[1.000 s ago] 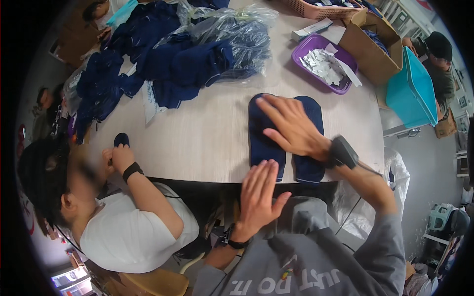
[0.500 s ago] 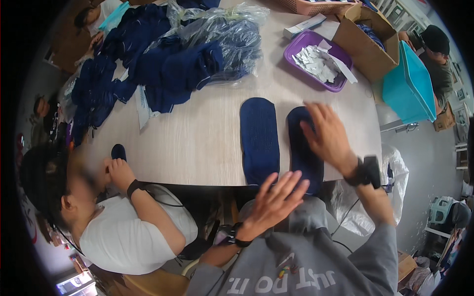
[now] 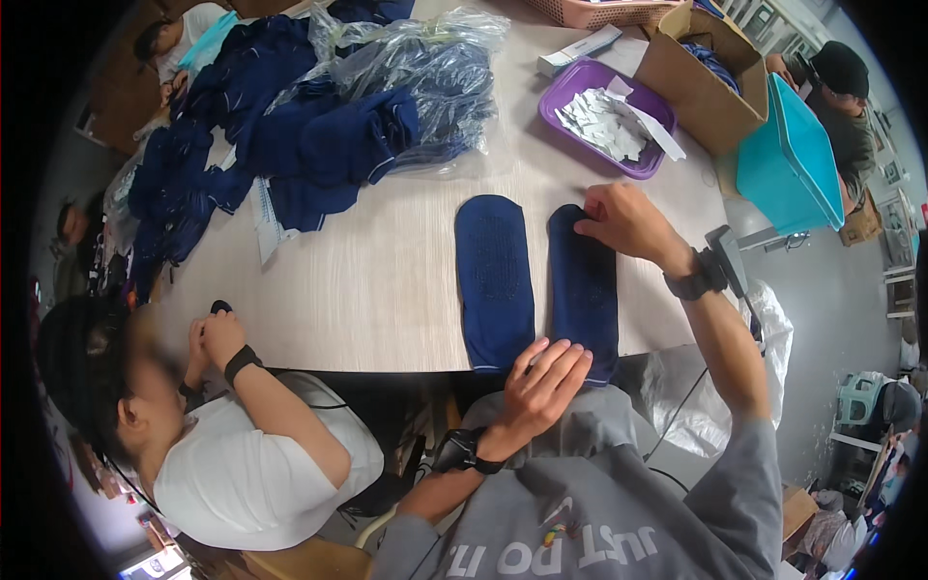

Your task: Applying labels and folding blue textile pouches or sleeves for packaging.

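At table's near edge: two navy socks side by side, left sock (image 3: pixel 495 280), right sock (image 3: pixel 584 285). Right hand (image 3: pixel 626 220) pinches right sock's far end; left hand (image 3: pixel 543 379), fingers spread, rests at its overhanging near end. Bare tabletop (image 3: pixel 377 280) leftward. Beyond: purple tray (image 3: pixel 580 97) of white paper slips, brown carton (image 3: pixel 710 82), bagged navy garments (image 3: pixel 406 87)

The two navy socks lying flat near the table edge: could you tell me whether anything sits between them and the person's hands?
Nothing visible does. The right hand already touches the toe end of the right sock, and the left hand rests at the cuff ends by the table edge. The left sock lies uncovered beside it.
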Motion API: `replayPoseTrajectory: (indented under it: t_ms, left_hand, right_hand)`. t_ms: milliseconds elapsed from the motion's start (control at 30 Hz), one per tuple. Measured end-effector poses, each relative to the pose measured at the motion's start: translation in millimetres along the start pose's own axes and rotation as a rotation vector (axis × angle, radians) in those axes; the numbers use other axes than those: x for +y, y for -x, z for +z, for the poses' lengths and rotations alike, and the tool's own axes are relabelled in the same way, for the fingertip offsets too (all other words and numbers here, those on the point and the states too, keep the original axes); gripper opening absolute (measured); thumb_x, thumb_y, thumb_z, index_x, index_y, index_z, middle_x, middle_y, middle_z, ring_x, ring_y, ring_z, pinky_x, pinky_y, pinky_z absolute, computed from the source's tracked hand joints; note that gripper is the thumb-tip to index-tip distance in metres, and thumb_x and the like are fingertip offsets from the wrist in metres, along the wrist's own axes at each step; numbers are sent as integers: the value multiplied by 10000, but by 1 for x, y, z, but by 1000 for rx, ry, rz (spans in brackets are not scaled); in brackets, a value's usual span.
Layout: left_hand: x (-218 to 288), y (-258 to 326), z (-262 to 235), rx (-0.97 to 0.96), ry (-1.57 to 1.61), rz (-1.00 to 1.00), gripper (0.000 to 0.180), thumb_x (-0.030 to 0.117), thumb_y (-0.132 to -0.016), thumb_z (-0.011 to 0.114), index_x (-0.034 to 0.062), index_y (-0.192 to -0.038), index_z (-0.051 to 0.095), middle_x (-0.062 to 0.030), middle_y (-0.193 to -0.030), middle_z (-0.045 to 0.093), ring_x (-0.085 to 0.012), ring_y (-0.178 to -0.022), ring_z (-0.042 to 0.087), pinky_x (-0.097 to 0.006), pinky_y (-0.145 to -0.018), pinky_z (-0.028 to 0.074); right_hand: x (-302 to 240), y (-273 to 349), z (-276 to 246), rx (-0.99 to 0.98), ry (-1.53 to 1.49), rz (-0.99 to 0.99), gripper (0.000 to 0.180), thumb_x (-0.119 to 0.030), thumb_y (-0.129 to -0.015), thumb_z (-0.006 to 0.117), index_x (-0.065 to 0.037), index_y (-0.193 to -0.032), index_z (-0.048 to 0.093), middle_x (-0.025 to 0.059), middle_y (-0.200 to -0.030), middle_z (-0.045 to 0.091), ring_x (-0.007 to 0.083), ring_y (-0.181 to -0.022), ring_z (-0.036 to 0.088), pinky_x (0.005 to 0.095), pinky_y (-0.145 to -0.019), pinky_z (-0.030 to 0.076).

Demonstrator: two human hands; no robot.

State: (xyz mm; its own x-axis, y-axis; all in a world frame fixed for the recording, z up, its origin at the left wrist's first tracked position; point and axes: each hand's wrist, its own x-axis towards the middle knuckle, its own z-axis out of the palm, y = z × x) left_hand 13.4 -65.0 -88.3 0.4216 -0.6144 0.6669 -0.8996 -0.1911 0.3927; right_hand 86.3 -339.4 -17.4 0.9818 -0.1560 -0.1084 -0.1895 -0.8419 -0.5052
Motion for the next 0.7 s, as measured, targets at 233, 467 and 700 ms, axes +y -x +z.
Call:
replayPoseTrajectory:
  t_ms: [233,467,700]
  left_hand:
    - [-9,-18,-49,107,70,-42,271,-45,-741,767,80,-982,767,-51,-1029,752,-223,-1000,714,-412,-936,546]
    - [-40,-11,-79,133,42,-252,294,-118,-698,736,44,-944,740,-75,-994,747,-281,-974,710,-446,-932,540]
    - [-46,-3,-83,39,95,-339,291,-111,-690,731,31,-943,752,-79,-1010,744,-296,-1005,702,-439,-930,534]
  right_hand:
    - [-23,-13,8,138,-709,-96,275,-133,-853,843,-23,-938,607,8,-794,620,114,-739,586,290,-643,481]
    - [-52,-68,52,64,-753,-122,177,-106,-896,800,2,-986,692,1,-833,698,81,-769,629,262,-704,515]
    - [-50,-69,67,104,-722,-133,165,-101,-913,776,17,-1020,733,9,-835,715,74,-765,633,264,-698,519]
